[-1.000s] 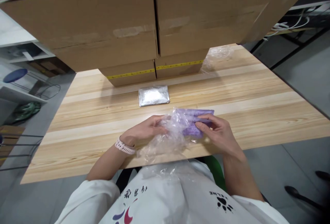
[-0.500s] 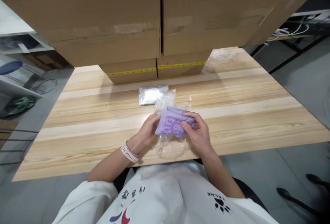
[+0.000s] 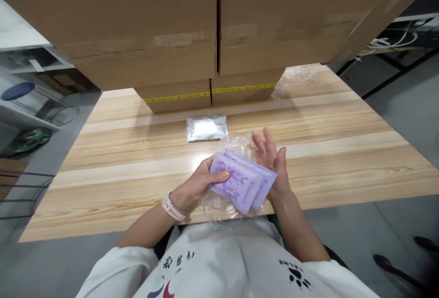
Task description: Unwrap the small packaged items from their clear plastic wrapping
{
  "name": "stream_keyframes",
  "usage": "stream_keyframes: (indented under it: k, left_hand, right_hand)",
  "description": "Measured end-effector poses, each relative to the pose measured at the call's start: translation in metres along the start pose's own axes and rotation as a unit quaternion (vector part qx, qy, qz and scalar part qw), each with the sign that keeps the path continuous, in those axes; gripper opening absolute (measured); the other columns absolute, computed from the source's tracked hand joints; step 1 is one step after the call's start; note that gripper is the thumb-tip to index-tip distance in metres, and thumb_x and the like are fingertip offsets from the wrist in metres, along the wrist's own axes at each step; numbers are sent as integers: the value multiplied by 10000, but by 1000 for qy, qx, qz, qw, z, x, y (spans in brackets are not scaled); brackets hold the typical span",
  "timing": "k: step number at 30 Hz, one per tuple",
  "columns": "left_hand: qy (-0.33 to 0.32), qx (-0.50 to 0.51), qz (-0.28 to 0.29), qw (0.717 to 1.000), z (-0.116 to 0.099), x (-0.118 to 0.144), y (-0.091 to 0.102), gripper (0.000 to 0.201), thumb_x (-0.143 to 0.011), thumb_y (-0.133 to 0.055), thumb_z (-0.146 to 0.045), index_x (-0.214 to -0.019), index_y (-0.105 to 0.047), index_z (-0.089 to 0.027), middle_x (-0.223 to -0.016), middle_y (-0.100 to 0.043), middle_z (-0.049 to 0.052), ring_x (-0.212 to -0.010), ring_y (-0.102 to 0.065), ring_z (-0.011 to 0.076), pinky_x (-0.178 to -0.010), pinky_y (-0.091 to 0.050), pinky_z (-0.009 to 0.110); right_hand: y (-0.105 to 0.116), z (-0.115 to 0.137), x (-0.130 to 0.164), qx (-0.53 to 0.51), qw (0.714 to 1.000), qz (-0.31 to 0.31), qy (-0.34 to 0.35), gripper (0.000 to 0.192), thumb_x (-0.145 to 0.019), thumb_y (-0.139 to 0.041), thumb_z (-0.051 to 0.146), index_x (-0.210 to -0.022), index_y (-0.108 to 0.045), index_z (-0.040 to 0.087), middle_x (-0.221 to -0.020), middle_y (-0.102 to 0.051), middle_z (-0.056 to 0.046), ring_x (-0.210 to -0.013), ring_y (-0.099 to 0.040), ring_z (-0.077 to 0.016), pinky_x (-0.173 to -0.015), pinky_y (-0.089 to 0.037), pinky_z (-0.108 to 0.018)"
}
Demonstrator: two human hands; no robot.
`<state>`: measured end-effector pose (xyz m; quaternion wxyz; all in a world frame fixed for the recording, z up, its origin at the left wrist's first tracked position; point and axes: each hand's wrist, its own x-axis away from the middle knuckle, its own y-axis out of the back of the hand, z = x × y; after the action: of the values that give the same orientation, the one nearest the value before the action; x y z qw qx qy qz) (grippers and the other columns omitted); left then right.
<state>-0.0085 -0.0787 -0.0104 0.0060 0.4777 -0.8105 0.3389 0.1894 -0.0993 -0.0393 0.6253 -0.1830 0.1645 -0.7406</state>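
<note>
Since half a second ago the right hand [image 3: 272, 163] has let go and spread flat, fingers open, against the purple packets [image 3: 242, 183], now fanned apart; left hand [image 3: 202, 183] fingers pinch them over clear wrap [image 3: 219, 204]. Beyond the fingers, a foil pouch [image 3: 206, 128] lies on the wooden bench [image 3: 343, 151] before stacked cartons [image 3: 212, 28]; grey floor surrounds.

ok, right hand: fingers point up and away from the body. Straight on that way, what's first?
Probably the clear plastic wrap just past the right hand. Beyond it, bare table, then the cardboard boxes. The silver pouch sits left of that line. Depth is unclear.
</note>
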Motion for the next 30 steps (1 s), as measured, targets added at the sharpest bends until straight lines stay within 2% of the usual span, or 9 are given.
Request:
stream_keyframes:
  k: [3, 6, 8, 10, 14, 16, 19, 26, 30]
  left_hand:
    - [-30, 9, -29, 999, 0, 0, 0, 542, -569, -1004, -328, -967, -692, -135, -868, -767, 47, -708, -702, 152, -670, -574, 245]
    - [-111, 10, -105, 988, 4, -1, -1, 557, -568, -1003, -363, -972, -682, -153, -860, -757, 22, -701, -689, 142, -663, -568, 239]
    - [-175, -2, -157, 972, 6, -4, 0, 532, -597, -988, -393, -964, -672, -173, -871, -753, 8, -718, -684, 138, -676, -564, 236]
    - [-227, -19, -201, 953, 8, -6, 0, 516, -627, -971, -414, -982, -667, -194, -907, -750, -2, -762, -687, 137, -715, -563, 236]
    - [-257, -34, -241, 935, 14, -8, -2, 536, -629, -964, -436, -1011, -663, -211, -951, -741, -7, -813, -687, 142, -758, -562, 245]
    - [-248, -29, -240, 938, 17, -8, -7, 531, -631, -962, -442, -1001, -665, -206, -940, -742, -5, -811, -686, 146, -762, -564, 254]
    - [-235, -22, -227, 945, 25, -7, -16, 492, -654, -954, -433, -983, -678, -194, -932, -747, -1, -814, -680, 141, -777, -562, 258]
    - [-203, -29, -186, 961, 36, -17, -44, 446, -695, -928, -413, -986, -693, -171, -952, -755, 32, -862, -679, 163, -824, -549, 288]
    - [-200, -40, -120, 972, 34, -54, -79, 362, -742, -883, -337, -996, -682, -174, -992, -746, 57, -905, -677, 190, -839, -542, 311]
  right_hand:
    - [-5, -1, 6, -92, 974, 96, -183, 864, -822, -499, 905, -1451, -601, 321, -1504, -607, -78, -1495, -451, -307, -1228, -348, -538]
    - [-9, -9, 17, -127, 957, 107, -239, 857, -754, -572, 922, -1269, -726, 255, -1308, -733, -113, -1374, -581, -335, -1146, -459, -537]
    - [-14, -16, 24, -138, 962, 104, -213, 900, -698, -566, 964, -1207, -747, 244, -1224, -763, -120, -1303, -632, -347, -1086, -510, -564]
    - [-24, -22, 33, -132, 970, 109, -170, 935, -630, -626, 966, -1214, -736, 244, -1241, -753, -127, -1262, -653, -355, -1047, -540, -580]
    - [-48, -40, 51, -81, 988, 66, -112, 722, -649, -916, 609, -1252, -699, 278, -1296, -734, -95, -1184, -698, -301, -1091, -537, -506]
    - [-55, -47, 54, -68, 993, 7, -102, 575, -715, -905, 515, -1205, -715, 281, -1240, -759, -72, -1148, -715, -270, -1115, -527, -478]
    - [-54, -50, 52, -72, 992, -66, -84, 437, -790, -842, 527, -1136, -736, 283, -1211, -769, -49, -1156, -714, -253, -1111, -535, -473]
    - [-32, -30, 51, -67, 987, -130, -68, 485, -774, -853, 543, -1164, -720, 286, -1201, -771, -44, -1193, -703, -257, -1043, -587, -464]
    - [-7, -4, 33, -57, 979, -197, 5, 453, -800, -844, 498, -1166, -708, 267, -1231, -757, -42, -1192, -702, -242, -1047, -588, -448]
